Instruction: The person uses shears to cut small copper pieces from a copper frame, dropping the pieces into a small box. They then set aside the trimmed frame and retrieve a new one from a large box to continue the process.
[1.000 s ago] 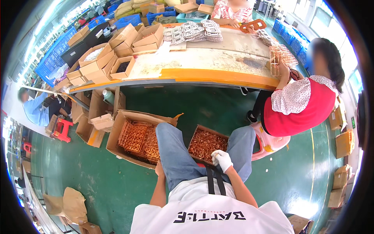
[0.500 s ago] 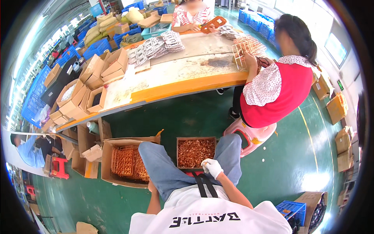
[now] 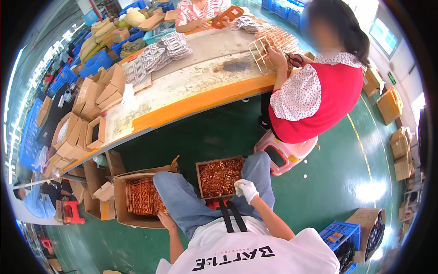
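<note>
- We see our left hand (image 3: 168,221) at the right side of the large carton (image 3: 119,196), just beside the orange-brown wire frames (image 3: 140,196) lying inside; its fingers are bent, and we cannot tell whether they pinch a frame.
- Our gloved right hand (image 3: 247,189) is at the near right corner of the small box (image 3: 198,180), with the small copper-coloured pieces (image 3: 219,177) just beyond its fingers to the left; the fingers curl inward, and we cannot tell whether they pinch a piece.
- Compared with half a second ago, our left hand shows more fully beside our leg; our right hand stays near the same corner.
</note>
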### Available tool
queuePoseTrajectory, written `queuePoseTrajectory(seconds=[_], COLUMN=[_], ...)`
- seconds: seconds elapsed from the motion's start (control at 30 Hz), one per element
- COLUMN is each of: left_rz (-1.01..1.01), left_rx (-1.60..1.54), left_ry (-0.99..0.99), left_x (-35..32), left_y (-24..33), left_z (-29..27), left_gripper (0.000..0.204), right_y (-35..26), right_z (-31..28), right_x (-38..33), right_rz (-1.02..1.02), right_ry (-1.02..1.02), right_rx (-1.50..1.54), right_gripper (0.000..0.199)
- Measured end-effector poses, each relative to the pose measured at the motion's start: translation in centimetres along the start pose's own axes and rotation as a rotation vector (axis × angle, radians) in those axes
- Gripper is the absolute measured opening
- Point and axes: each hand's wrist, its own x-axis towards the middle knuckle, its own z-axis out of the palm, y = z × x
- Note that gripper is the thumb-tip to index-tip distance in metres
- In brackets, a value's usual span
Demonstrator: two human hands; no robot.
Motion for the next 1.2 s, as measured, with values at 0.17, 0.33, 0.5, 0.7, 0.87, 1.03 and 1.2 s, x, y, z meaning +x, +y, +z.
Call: queuePoseTrajectory(seconds=[0.17,0.33,0.5,0.7,0.87,1.03,1.2], left_rz=[0.488,0.601,0.781,0.418,0.396,0.41,0.62], left_rx=[-0.093,-0.355,-0.327,-0.458,-0.54,-0.506,-0.281], left_ry=[0.272,-0.222,-0.378,-0.515,-0.488,-0.341,-0.239], left_x=[-2.3,-6.6,-12.4,-13.3,-13.9,-13.9,-14.3], left_y=[12.4,20.6,23.0,19.5,18.6,17.9,18.3], left_z=[-7.4,-6.8,-2.6,-3.7,-3.0,-3.2,-3.3], left_gripper=[0.034,0.014,0.029,0.033,0.022,0.013,0.012], right_y=[0.1,1.1,1.9,1.7,8.0,4.5,7.4], right_z=[3.0,6.6,10.0,12.9,10.0,12.1,9.9], right_x=[0.6,1.9,2.9,0.6,3.2,0.1,3.0], right_rz=[-0.036,0.045,0.328,0.553,0.471,0.581,0.404], right_ry=[0.008,-0.15,-0.062,0.085,-0.503,-0.102,-0.651], right_rx=[0.179,0.438,0.725,0.589,1.046,0.727,0.946], right_gripper=[0.014,0.013,0.016,0.027,0.029,0.032,0.021])
